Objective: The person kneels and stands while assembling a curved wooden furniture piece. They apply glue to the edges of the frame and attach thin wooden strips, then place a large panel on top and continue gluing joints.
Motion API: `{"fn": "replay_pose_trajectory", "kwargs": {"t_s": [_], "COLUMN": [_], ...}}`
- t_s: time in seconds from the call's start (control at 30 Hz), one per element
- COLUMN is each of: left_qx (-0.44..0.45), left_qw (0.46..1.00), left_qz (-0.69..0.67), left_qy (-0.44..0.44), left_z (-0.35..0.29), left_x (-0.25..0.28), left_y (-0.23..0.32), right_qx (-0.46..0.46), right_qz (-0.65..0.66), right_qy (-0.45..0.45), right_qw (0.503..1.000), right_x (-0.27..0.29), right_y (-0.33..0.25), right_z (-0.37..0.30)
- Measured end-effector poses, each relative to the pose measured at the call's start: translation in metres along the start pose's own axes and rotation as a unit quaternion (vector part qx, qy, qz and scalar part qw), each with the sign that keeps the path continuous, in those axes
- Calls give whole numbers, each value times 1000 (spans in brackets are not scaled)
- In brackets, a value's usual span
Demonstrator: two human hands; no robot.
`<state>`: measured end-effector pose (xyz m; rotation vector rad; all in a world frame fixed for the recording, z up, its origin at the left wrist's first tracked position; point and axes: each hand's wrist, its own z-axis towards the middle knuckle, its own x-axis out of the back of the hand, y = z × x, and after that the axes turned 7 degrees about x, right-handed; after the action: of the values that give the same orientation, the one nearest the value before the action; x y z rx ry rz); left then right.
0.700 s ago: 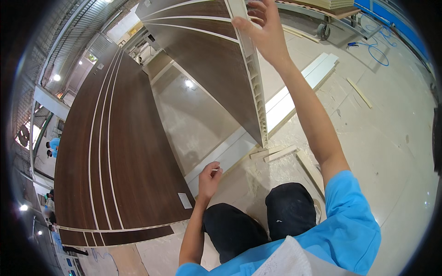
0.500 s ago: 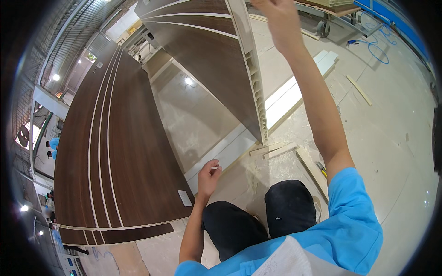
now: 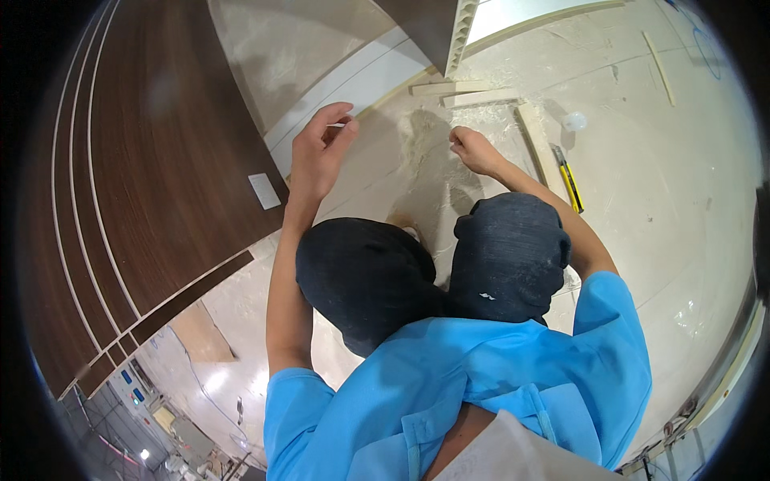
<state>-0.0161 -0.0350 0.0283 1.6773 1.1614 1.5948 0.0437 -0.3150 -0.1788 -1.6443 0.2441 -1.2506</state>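
My left hand (image 3: 315, 156) is raised beside a dark brown wood-grain panel (image 3: 176, 120). Its thumb and fingers pinch a small white sliver (image 3: 337, 125), too small to identify. Above the floor in front of my knees is my right hand (image 3: 478, 152). Its fingers are curled closed, and whatever they may hold is hidden. Beyond both hands, the lower corner of a second brown panel (image 3: 429, 28) shows its pale, hollow-celled edge. That corner is close to white boards (image 3: 377, 68) on the floor.
Short pale wood strips (image 3: 481, 98) lie ahead of my right hand, and a longer strip (image 3: 539, 148) lies to its right. Next to that is a yellow-and-black utility knife (image 3: 568, 180). Pale dust (image 3: 421, 144) covers the floor. A thin stick (image 3: 659, 68) lies far right.
My right hand has come down from the top edge of the standing panel to near my knees. My left hand still pinches the white sliver. The view has tilted downward.
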Motion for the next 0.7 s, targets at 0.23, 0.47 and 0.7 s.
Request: {"fn": "replay_pose_trajectory", "kwargs": {"t_s": [0.23,0.47,0.7], "left_qx": [14,81,44], "left_qw": [1000,997,991], "left_qz": [-8,-1,125], "left_qy": [-10,2,-4], "left_z": [-5,-18,-13], "left_x": [6,12,16], "left_y": [-6,-11,-27], "right_qx": [5,163,160], "right_qz": [-142,-201,-164], "right_qy": [-101,-124,-168], "right_qw": [985,958,959], "right_x": [-60,-94,-150], "right_y": [10,21,66], "right_z": [55,91,54]}}
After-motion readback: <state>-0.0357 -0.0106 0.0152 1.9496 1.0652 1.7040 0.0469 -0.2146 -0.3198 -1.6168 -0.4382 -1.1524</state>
